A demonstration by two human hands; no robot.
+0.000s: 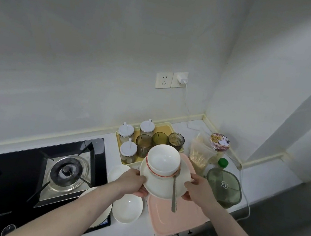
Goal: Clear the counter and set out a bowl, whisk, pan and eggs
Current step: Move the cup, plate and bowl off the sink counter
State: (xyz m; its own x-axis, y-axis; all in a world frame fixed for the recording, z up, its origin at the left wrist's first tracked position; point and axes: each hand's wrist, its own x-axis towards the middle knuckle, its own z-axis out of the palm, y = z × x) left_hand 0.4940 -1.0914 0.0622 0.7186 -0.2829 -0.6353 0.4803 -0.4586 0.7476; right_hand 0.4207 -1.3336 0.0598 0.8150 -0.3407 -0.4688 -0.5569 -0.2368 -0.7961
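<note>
A white plate (162,187) is lifted above the counter, held on both sides: my left hand (137,181) grips its left rim, my right hand (196,188) its right rim. On the plate rests a white bowl (163,162) with a red-lined rim, tilted toward me. A metal spoon (174,193) lies across the plate, its handle sticking out over the near edge. Under the plate lies a pink cutting board (176,218). A small white bowl (127,208), a white dish (117,171) and a large plate (102,217) sit on the counter by my left arm.
A black gas hob (27,175) fills the left. A yellow tray (164,130) at the back holds lidded jars (126,131) and tinted glasses (159,138). To the right are a bag of food (198,156), a green lidded container (223,185), a green-capped bottle (223,162) and a charger cable (247,202).
</note>
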